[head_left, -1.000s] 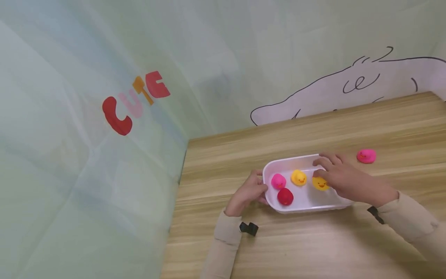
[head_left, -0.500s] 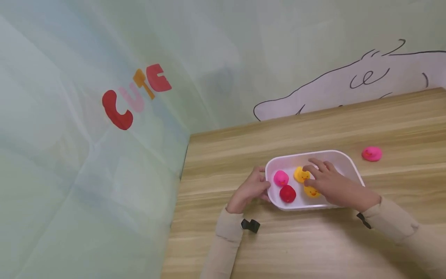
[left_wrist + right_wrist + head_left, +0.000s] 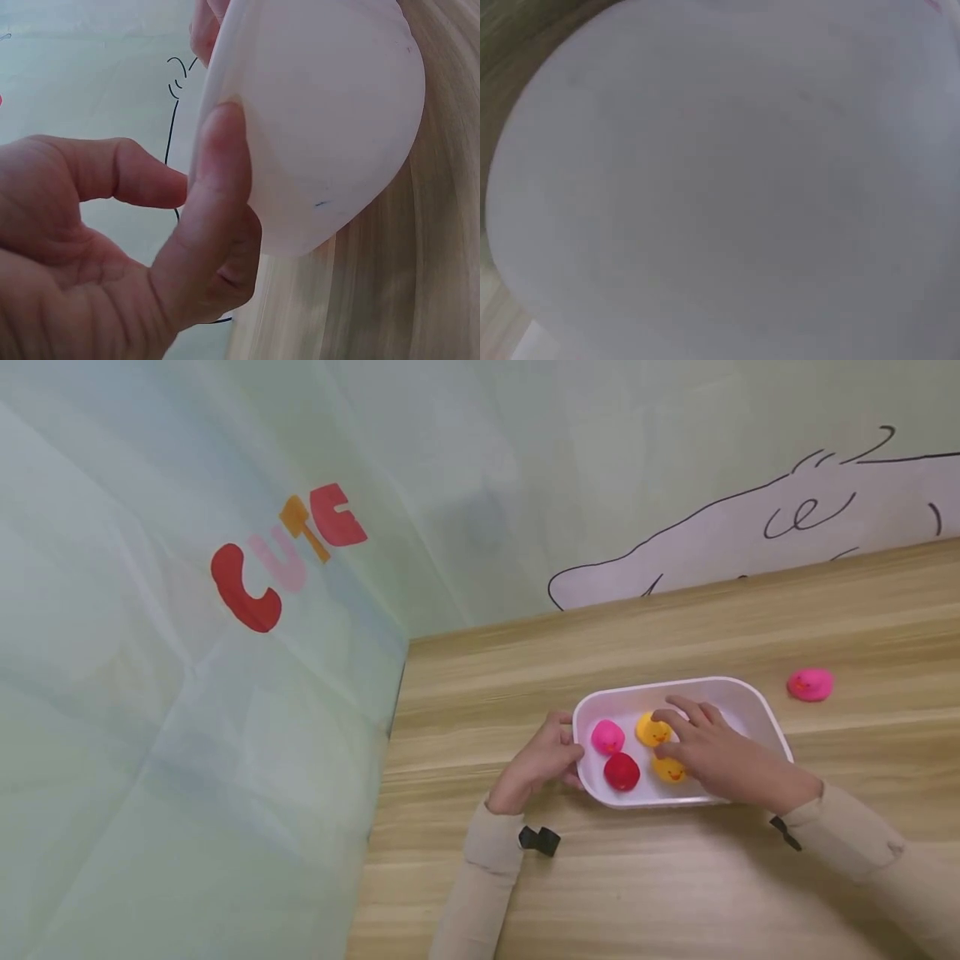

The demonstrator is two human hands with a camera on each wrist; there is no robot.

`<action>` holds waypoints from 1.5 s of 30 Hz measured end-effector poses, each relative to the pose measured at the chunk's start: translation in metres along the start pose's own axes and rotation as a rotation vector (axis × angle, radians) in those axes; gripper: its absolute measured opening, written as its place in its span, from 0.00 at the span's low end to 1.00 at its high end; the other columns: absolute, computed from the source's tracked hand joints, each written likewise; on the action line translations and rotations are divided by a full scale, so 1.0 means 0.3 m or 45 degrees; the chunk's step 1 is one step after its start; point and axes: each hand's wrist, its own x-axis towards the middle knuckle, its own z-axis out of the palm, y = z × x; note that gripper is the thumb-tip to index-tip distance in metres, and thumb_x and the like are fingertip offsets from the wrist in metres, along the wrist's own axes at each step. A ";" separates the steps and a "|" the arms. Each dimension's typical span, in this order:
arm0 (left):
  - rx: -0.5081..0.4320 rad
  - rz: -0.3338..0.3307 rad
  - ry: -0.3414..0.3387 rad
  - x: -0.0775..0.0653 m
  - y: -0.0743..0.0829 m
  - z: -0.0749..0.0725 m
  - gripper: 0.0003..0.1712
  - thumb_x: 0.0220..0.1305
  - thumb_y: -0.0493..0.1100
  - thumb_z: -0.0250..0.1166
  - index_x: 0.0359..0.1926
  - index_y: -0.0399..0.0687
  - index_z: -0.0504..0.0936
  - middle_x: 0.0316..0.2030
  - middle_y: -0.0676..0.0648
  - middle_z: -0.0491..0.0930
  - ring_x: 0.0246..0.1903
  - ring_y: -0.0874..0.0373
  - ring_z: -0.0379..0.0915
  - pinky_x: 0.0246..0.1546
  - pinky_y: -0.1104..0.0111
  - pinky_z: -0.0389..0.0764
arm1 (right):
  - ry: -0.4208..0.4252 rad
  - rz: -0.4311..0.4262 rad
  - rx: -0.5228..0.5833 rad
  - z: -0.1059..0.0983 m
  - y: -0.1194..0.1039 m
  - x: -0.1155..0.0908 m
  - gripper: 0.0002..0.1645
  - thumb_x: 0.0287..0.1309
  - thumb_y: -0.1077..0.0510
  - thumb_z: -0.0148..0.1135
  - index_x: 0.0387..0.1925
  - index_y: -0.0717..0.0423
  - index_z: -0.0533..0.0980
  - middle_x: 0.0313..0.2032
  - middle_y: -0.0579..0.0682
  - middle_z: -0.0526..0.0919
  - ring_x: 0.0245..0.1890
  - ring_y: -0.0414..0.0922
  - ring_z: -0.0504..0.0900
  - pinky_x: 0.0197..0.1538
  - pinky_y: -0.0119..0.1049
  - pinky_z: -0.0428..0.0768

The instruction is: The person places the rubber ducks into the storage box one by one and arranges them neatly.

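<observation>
A white plastic tray (image 3: 746, 710) lies on the table. My left hand (image 3: 538, 768) pinches its left rim between thumb and fingers, as the left wrist view shows up close. Inside, at the left end, are a pink rubber duck (image 3: 607, 737) and a red one (image 3: 622, 772) nearer me. Right of them is a yellow rubber duck (image 3: 651, 728). My right hand (image 3: 723, 758) reaches into the tray with curled fingers and holds a second yellow rubber duck (image 3: 670, 770), partly hidden by its thumb. The right wrist view shows only a blurred white tray surface (image 3: 727, 180).
Another pink rubber duck (image 3: 810, 685) sits on the wooden table (image 3: 480, 693), beyond the tray's right end. A printed cloth (image 3: 465, 527) hangs along the table's left and far edges. Black straps are on both wrists.
My right hand and its yellow duck have moved left and toward me inside the tray, beside the other yellow duck, then stayed nearly still. My left hand keeps its grip on the rim.
</observation>
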 end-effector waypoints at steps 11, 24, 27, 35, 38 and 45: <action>0.015 0.001 0.039 0.006 0.016 -0.004 0.31 0.62 0.23 0.53 0.66 0.30 0.56 0.32 0.33 0.75 0.17 0.55 0.76 0.17 0.68 0.87 | 0.039 0.071 -0.020 -0.080 0.048 0.009 0.29 0.34 0.64 0.85 0.43 0.52 0.84 0.56 0.63 0.74 0.62 0.67 0.64 0.55 0.71 0.75; 0.009 -0.010 0.039 -0.005 -0.009 0.007 0.31 0.60 0.22 0.53 0.64 0.30 0.57 0.29 0.35 0.75 0.16 0.56 0.76 0.15 0.70 0.85 | 0.175 0.259 0.178 -0.167 0.190 -0.042 0.25 0.41 0.67 0.81 0.45 0.57 0.82 0.56 0.65 0.74 0.60 0.68 0.64 0.50 0.72 0.79; -0.012 -0.004 0.030 -0.005 -0.017 0.011 0.31 0.59 0.22 0.53 0.64 0.29 0.57 0.29 0.36 0.75 0.17 0.55 0.76 0.15 0.70 0.86 | 0.235 0.338 0.180 -0.183 0.246 -0.071 0.22 0.40 0.68 0.81 0.41 0.59 0.83 0.53 0.67 0.75 0.57 0.69 0.64 0.51 0.73 0.76; -0.005 0.024 0.017 -0.017 -0.011 0.001 0.34 0.54 0.23 0.54 0.63 0.31 0.57 0.32 0.33 0.77 0.20 0.54 0.78 0.17 0.67 0.87 | 0.205 0.465 0.151 -0.186 0.376 -0.159 0.22 0.39 0.64 0.81 0.39 0.66 0.82 0.47 0.73 0.76 0.50 0.76 0.66 0.49 0.74 0.69; -0.006 0.033 0.017 -0.019 -0.013 -0.002 0.34 0.54 0.23 0.53 0.64 0.30 0.57 0.33 0.33 0.76 0.20 0.53 0.77 0.17 0.67 0.87 | 0.118 0.552 0.171 -0.185 0.409 -0.194 0.25 0.41 0.62 0.80 0.42 0.68 0.81 0.48 0.75 0.75 0.51 0.79 0.65 0.49 0.77 0.67; -0.020 0.033 0.015 -0.010 -0.031 0.007 0.34 0.53 0.24 0.53 0.63 0.29 0.55 0.33 0.36 0.74 0.20 0.54 0.77 0.16 0.69 0.86 | -0.048 0.749 0.215 -0.203 0.476 -0.256 0.36 0.46 0.54 0.79 0.51 0.73 0.75 0.53 0.80 0.68 0.54 0.84 0.58 0.48 0.82 0.63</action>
